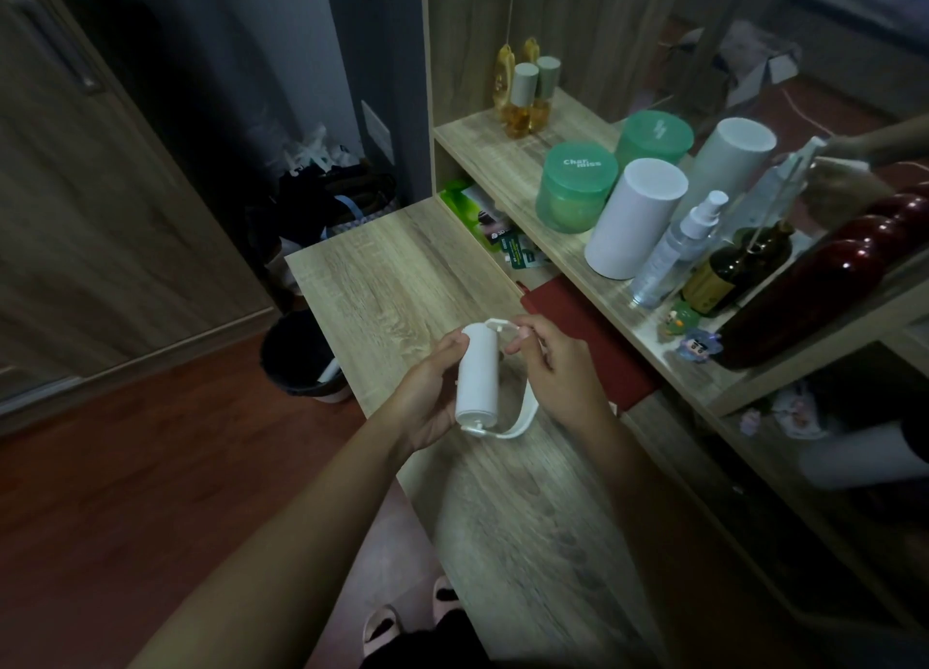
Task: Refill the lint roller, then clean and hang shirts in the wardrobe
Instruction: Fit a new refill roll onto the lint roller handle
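Lint roller [477,371]: we find it held just above the light wood-grain table [392,266], near its middle, its white roll pointing away from the person. The left hand [427,407] cups the roll from the side, fingers curled round it. The right hand [563,376] pinches the white arm at the roll's far end between thumb and fingers. The roller's white handle [518,419] curves out below the roll, between the two wrists.

Along the right side of the table we see a red mat [598,346] tucked under a raised wooden shelf [502,150]. Green packets [467,205] lie further back in the same gap. On the shelf stand two amber bottles [520,105] at the far end and two green jars [575,185]. Nearer come two white cylinders [636,215], a clear spray bottle [671,253] and a dark brown bottle [739,266]. A glossy red object [824,281] lies tilted beside them, and small figurines [682,316] sit at the shelf's front edge.

To the left the room is dim. We make out a reddish wooden floor [125,492] with a black bin [296,356] just beside the table edge. Dark bags [327,190] are heaped in the corner behind it, and a wood-panelled wardrobe door [100,215] fills the far left. Pink slippers [382,623] show at the bottom of the view.
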Action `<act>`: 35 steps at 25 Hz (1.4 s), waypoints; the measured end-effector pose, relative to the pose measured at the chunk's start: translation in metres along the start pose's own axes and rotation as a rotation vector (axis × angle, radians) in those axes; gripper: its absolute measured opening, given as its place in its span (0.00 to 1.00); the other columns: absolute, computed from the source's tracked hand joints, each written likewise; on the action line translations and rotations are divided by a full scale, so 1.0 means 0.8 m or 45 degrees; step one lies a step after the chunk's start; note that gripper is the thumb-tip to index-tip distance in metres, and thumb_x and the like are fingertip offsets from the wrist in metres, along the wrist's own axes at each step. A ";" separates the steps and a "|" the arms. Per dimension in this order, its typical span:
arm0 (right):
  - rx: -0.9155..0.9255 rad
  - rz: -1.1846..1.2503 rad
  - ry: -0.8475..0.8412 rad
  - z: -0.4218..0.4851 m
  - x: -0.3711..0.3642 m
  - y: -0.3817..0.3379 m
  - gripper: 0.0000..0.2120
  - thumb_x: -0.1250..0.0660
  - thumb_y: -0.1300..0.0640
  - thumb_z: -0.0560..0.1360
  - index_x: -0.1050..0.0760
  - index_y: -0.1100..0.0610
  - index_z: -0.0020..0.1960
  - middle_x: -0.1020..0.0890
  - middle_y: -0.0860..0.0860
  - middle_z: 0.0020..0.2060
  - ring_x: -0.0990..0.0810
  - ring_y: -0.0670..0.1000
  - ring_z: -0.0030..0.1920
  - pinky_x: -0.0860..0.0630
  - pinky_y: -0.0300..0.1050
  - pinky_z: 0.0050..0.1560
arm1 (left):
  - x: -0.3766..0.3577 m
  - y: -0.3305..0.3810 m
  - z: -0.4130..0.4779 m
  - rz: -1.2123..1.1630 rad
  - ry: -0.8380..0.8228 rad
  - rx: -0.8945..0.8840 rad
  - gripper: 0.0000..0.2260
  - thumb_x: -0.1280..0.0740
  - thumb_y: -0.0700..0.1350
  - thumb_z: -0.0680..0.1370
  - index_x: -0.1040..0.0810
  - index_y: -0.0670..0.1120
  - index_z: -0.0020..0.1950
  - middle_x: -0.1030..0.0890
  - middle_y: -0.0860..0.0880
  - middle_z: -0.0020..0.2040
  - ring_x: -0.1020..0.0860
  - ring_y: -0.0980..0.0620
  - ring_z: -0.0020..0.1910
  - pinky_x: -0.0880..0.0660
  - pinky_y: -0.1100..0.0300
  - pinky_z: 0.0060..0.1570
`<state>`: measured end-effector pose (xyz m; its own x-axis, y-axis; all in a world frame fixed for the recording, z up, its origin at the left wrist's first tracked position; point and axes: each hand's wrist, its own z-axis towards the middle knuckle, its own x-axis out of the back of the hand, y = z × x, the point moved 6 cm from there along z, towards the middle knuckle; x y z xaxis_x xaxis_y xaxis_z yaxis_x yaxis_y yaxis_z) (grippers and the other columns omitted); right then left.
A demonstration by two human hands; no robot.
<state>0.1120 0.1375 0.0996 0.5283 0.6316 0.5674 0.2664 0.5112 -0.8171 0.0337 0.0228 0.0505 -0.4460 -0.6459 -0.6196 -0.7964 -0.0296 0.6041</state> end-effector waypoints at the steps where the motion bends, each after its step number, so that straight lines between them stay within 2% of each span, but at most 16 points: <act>1: 0.002 -0.013 0.003 0.000 0.000 0.000 0.11 0.42 0.59 0.79 0.24 0.55 0.57 0.16 0.47 0.41 0.24 0.32 0.31 0.35 0.25 0.29 | -0.002 0.000 -0.002 -0.007 -0.003 0.007 0.12 0.41 0.47 0.81 0.28 0.47 0.63 0.22 0.41 0.54 0.22 0.47 0.48 0.21 0.54 0.47; 5: -0.031 -0.081 0.027 -0.003 -0.002 0.004 0.11 0.43 0.57 0.79 0.25 0.53 0.57 0.17 0.48 0.41 0.24 0.35 0.32 0.33 0.27 0.31 | -0.005 -0.004 -0.004 0.012 0.007 0.039 0.13 0.43 0.49 0.82 0.30 0.52 0.65 0.24 0.41 0.58 0.25 0.42 0.54 0.21 0.50 0.46; 8: -0.051 -0.089 0.064 -0.007 -0.006 0.003 0.12 0.44 0.56 0.80 0.26 0.54 0.58 0.18 0.51 0.41 0.22 0.47 0.38 0.27 0.42 0.36 | -0.010 -0.004 -0.006 0.036 0.043 -0.015 0.13 0.44 0.49 0.82 0.30 0.55 0.66 0.24 0.44 0.55 0.22 0.47 0.46 0.21 0.52 0.45; 11: -0.050 -0.074 0.086 -0.008 -0.009 -0.004 0.12 0.45 0.56 0.80 0.26 0.54 0.58 0.18 0.52 0.43 0.21 0.50 0.42 0.26 0.46 0.41 | -0.012 -0.004 -0.009 0.083 0.098 -0.063 0.16 0.44 0.51 0.82 0.33 0.58 0.70 0.22 0.47 0.52 0.22 0.52 0.38 0.22 0.57 0.38; 14: -0.058 -0.062 0.097 -0.009 -0.009 -0.007 0.10 0.45 0.56 0.80 0.27 0.54 0.56 0.19 0.52 0.42 0.21 0.51 0.40 0.25 0.49 0.40 | -0.011 -0.004 -0.011 0.100 0.109 -0.048 0.13 0.45 0.53 0.81 0.29 0.60 0.65 0.22 0.47 0.49 0.24 0.52 0.35 0.25 0.60 0.33; 17: -0.080 -0.064 0.107 -0.010 -0.009 -0.006 0.09 0.45 0.55 0.80 0.27 0.53 0.55 0.19 0.53 0.40 0.21 0.52 0.39 0.25 0.51 0.39 | -0.013 -0.002 -0.013 0.111 0.077 -0.089 0.10 0.45 0.52 0.82 0.26 0.60 0.58 0.22 0.47 0.48 0.24 0.52 0.37 0.26 0.59 0.35; 23: -0.067 -0.105 0.113 -0.011 -0.011 -0.012 0.08 0.46 0.56 0.80 0.29 0.54 0.53 0.19 0.53 0.39 0.22 0.52 0.37 0.27 0.50 0.36 | -0.017 0.001 -0.014 0.119 0.061 -0.146 0.11 0.46 0.49 0.82 0.26 0.56 0.57 0.23 0.46 0.49 0.24 0.52 0.40 0.24 0.59 0.37; 27: -0.061 -0.123 0.145 -0.016 -0.013 -0.012 0.07 0.46 0.56 0.80 0.30 0.54 0.52 0.20 0.53 0.39 0.22 0.52 0.36 0.27 0.51 0.34 | -0.022 0.007 -0.018 0.232 0.084 -0.141 0.11 0.46 0.47 0.82 0.25 0.55 0.53 0.23 0.44 0.49 0.24 0.50 0.41 0.24 0.57 0.38; 31: -0.099 -0.077 0.164 -0.019 -0.017 -0.016 0.09 0.46 0.57 0.80 0.30 0.56 0.56 0.20 0.52 0.42 0.22 0.51 0.39 0.29 0.47 0.35 | -0.030 0.019 -0.023 0.672 0.155 -0.283 0.06 0.40 0.45 0.78 0.27 0.55 0.51 0.23 0.46 0.45 0.23 0.49 0.39 0.25 0.55 0.33; 33: -0.113 -0.050 0.143 -0.018 -0.018 -0.017 0.12 0.47 0.56 0.80 0.30 0.56 0.61 0.19 0.52 0.47 0.22 0.50 0.43 0.29 0.46 0.38 | -0.027 0.024 -0.024 0.875 0.198 -0.371 0.11 0.36 0.43 0.74 0.28 0.56 0.53 0.23 0.50 0.42 0.23 0.49 0.36 0.25 0.53 0.34; 35: -0.122 -0.017 0.106 -0.018 -0.020 -0.017 0.15 0.48 0.56 0.81 0.29 0.57 0.64 0.20 0.51 0.50 0.23 0.47 0.46 0.30 0.39 0.40 | -0.023 0.029 -0.026 0.976 0.237 -0.434 0.16 0.33 0.43 0.72 0.28 0.58 0.55 0.23 0.53 0.42 0.23 0.49 0.39 0.23 0.48 0.38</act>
<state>0.1118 0.1119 0.1000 0.5880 0.5728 0.5711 0.3476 0.4586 -0.8179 0.0321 0.0179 0.0864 -0.7129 -0.6948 0.0956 -0.1226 0.2577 0.9584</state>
